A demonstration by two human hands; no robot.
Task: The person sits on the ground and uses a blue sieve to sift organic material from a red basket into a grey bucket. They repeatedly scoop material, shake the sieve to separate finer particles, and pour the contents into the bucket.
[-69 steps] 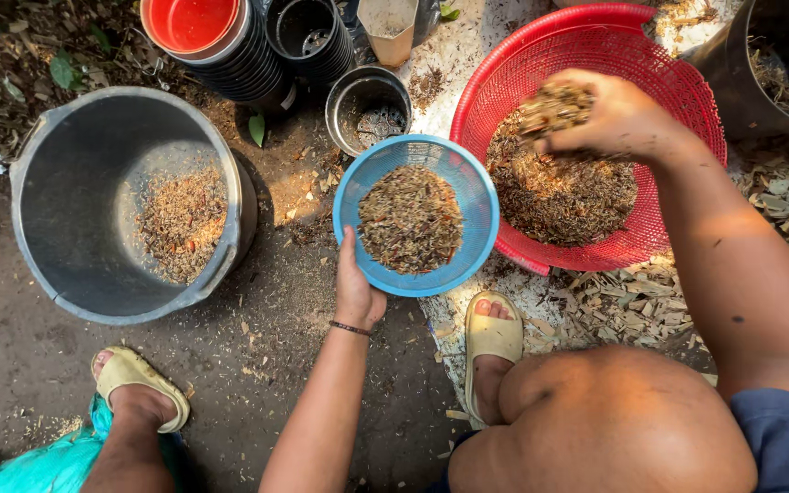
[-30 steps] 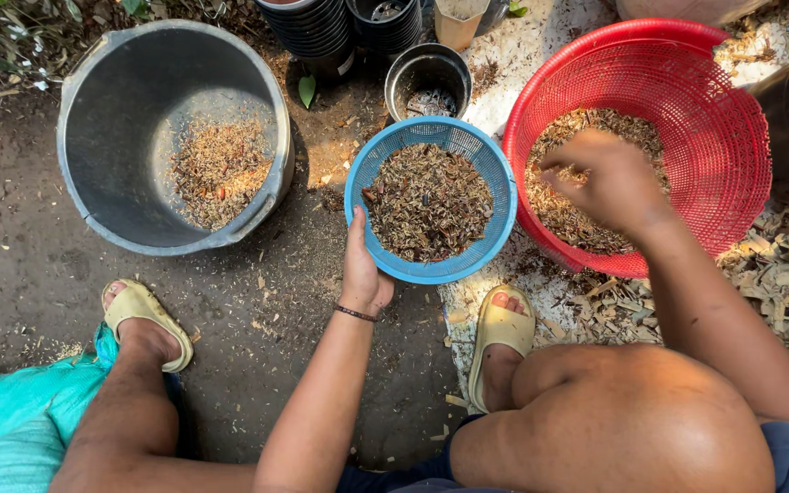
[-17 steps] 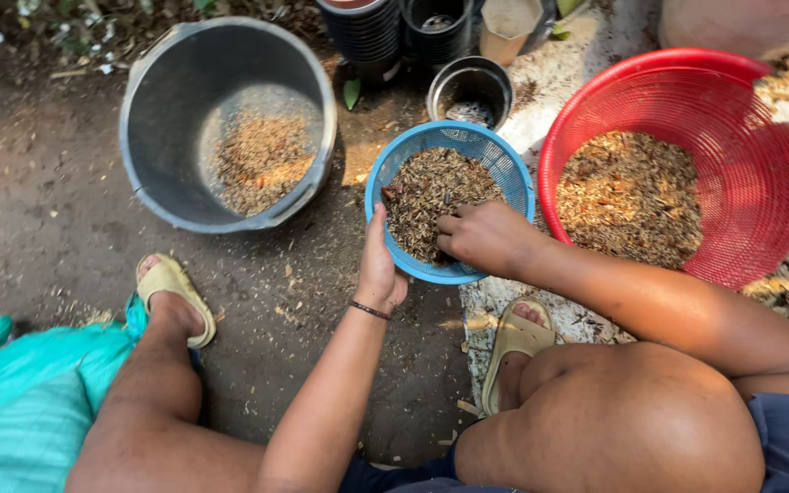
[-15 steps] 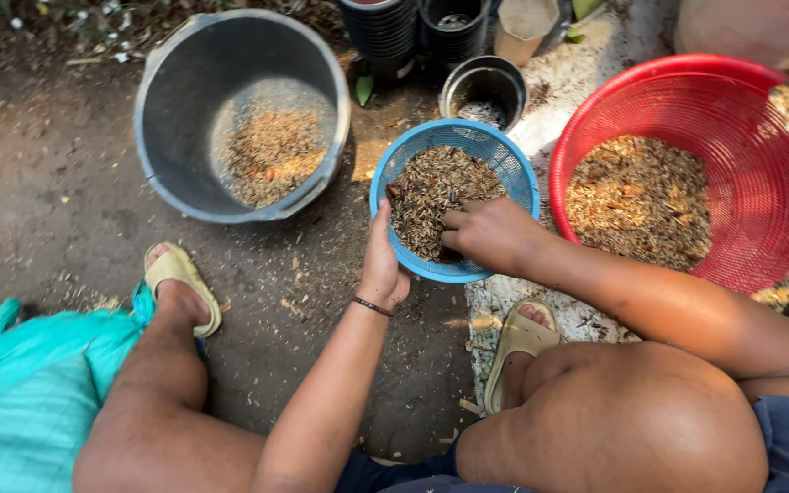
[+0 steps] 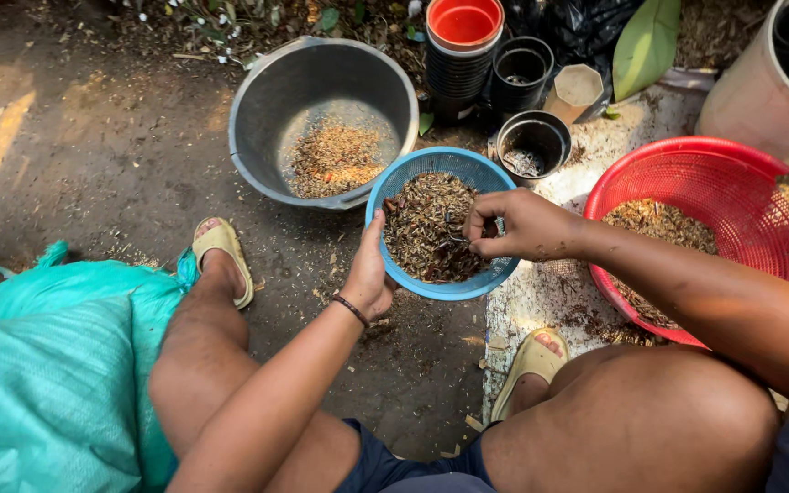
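My left hand (image 5: 372,274) grips the near left rim of a small blue mesh basket (image 5: 440,164) filled with dry brown plant bits. My right hand (image 5: 518,224) reaches over the basket's right side, its fingertips pinched together in the dry bits. To the right stands a large red mesh basket (image 5: 741,183) with more of the same dry matter. A grey tub (image 5: 271,100) at the upper left holds a thin layer of lighter chaff.
A stack of black pots topped by an orange one (image 5: 463,46), further black pots (image 5: 531,141) and a beige cup (image 5: 577,87) stand behind the baskets. A teal sack (image 5: 38,374) lies at the left. My sandalled feet (image 5: 221,251) rest on the dirt ground.
My right hand left the red basket and came to the blue basket, where it now pinches at the bits. The view has shifted, so everything sits further right and lower.
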